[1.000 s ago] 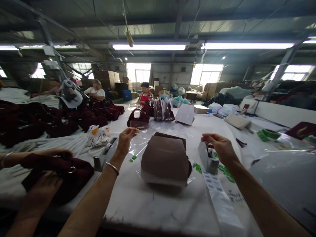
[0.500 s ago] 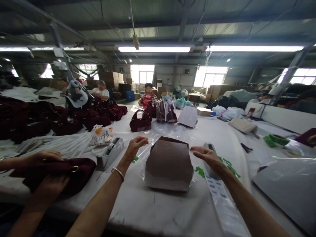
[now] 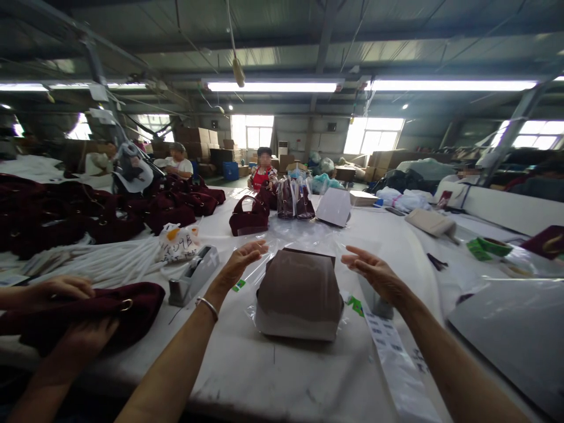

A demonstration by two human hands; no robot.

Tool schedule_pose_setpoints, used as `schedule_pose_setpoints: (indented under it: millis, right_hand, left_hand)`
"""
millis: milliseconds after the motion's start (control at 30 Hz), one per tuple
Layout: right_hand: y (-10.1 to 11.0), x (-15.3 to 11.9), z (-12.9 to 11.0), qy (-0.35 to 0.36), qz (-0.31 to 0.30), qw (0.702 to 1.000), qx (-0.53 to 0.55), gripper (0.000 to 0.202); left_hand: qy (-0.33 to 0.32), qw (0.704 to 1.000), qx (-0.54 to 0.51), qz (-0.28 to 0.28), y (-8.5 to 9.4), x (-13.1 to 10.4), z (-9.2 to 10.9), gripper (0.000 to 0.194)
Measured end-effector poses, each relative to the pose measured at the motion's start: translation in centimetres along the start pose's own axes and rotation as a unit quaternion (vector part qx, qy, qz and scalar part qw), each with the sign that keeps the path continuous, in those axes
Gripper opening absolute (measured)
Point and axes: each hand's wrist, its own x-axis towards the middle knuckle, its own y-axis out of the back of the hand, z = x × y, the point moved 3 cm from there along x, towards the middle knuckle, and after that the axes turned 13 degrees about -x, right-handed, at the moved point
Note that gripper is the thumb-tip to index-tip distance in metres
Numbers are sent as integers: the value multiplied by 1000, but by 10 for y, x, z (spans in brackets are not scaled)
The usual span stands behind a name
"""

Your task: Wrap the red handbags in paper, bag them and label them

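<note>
A brownish-grey flat-sided piece with a pale lower band [image 3: 299, 294], its kind unclear, stands on the white table inside a clear plastic bag [image 3: 252, 314]. The bag's loose film spreads out behind it. My left hand [image 3: 241, 263], a bangle on its wrist, is at the upper left of the piece, thumb and fingers slightly apart. On the other side my right hand [image 3: 374, 275] has its fingers stretched toward the piece. Both hands are beside the film; whether they touch it I cannot tell. A tape dispenser [image 3: 194, 276] stands left of my left hand.
At left, a co-worker's hands [image 3: 88, 329] hold a maroon handbag [image 3: 143, 308]. More maroon handbags [image 3: 249, 217] lie behind and to the left. White sticks [image 3: 127, 258], a label strip [image 3: 392, 346], green tape [image 3: 489, 248] and a large grey-white sheet [image 3: 511, 329] are around.
My fingers have gone from pinched to more spread, and my right hand has risen slightly. The piece's top back edge sits lower. The co-worker's hands have shifted left with the handbag.
</note>
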Motion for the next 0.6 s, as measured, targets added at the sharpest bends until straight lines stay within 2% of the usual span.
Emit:
schedule_pose_setpoints:
  millis: [100,167,267,333,400,467,533,600]
  right_hand:
    - [-12,0,10,-7,-63,998,-16,70]
    - [-20,4,14,-8,-59,998,-4,59]
    - [-28,26,11,-12,19,1000,20,56]
    - [-30,47,1,-13,74,997,9,55]
    - [-28,65,-13,0,111,994,-3,53]
    - [-23,71,-26,26,135,990,-4,51]
    - [-18,60,-32,78,145,985,-46,47]
    - [-18,31,-23,144,105,971,-159,42]
  left_hand:
    - [18,999,39,3,-1,0,-13,46]
    - [5,999,39,27,-1,5,-21,43]
    - [-30,996,32,77,-3,24,-29,46]
    - [-54,993,31,102,-6,43,-27,48]
    - [-78,990,33,113,-9,62,-16,48]
    - [-101,988,37,108,-10,71,1,47]
    - [-114,988,45,91,-5,62,16,42]
    - [-96,990,91,43,2,34,17,34]
